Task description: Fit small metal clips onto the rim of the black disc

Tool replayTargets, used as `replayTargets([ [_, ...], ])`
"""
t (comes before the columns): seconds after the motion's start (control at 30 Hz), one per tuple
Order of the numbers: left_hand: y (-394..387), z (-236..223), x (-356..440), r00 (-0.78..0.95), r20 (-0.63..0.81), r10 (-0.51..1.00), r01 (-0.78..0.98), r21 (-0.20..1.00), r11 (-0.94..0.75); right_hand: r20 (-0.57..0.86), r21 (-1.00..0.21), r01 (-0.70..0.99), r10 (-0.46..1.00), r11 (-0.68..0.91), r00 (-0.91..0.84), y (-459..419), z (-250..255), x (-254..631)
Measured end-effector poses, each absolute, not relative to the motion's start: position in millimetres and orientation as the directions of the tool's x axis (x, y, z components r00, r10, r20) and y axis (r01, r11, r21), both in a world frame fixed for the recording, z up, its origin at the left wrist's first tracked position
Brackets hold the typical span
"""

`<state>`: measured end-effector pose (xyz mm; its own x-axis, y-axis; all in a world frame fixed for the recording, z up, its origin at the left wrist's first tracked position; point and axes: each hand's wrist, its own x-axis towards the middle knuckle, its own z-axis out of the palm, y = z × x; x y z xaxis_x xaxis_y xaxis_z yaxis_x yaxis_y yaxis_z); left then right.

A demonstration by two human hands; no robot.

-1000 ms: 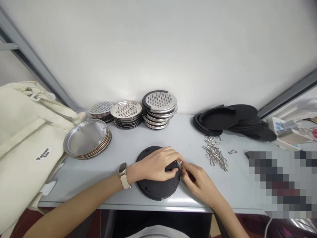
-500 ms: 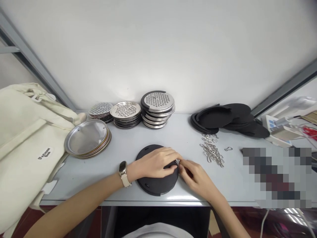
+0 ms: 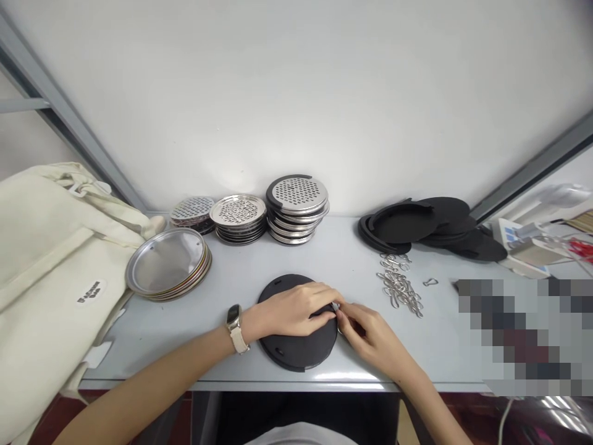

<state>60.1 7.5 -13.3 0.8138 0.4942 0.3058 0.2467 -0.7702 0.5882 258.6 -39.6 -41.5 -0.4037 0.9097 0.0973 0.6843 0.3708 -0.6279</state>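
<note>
A black round disc point(image 3: 301, 352) with small slots lies flat near the table's front edge. Across its top rests my left hand point(image 3: 301, 307), thumb and fingers closed at the disc's right edge. My right hand point(image 3: 365, 330) is at that same edge, fingertips pinched on a small shiny metal clip point(image 3: 335, 306), mostly covered by the fingers. The two hands' fingertips meet there. To the right lies a pile of metal spring clips point(image 3: 402, 290), with a single clip point(image 3: 430, 282) apart from it.
Stacks of perforated metal discs point(image 3: 238, 211), point(image 3: 299, 193) stand along the wall. Plain metal discs point(image 3: 167, 262) are stacked at left beside a cream bag point(image 3: 50, 259). More black discs point(image 3: 407, 224) are piled at back right, near white boxes point(image 3: 532, 253). A blurred patch covers the right side.
Both hands stay at the disc's right edge with only slight finger movement. The whole view has shifted a little, so everything appears slightly lower and further right.
</note>
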Motion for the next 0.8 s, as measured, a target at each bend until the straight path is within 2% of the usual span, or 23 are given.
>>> replayTargets([
  [0.47,6.3,-12.6,58.6,0.816,0.29,0.5,0.258,0.592,-0.764,0.067,-0.653,0.671,0.909,0.351,-0.411,-38.4,-43.7,258.7],
  [0.8,6.0,-10.6,58.4,0.821,0.29,0.492,0.262,0.575,-0.775,0.094,-0.666,0.656,0.913,0.355,-0.397,-38.6,-44.0,259.0],
])
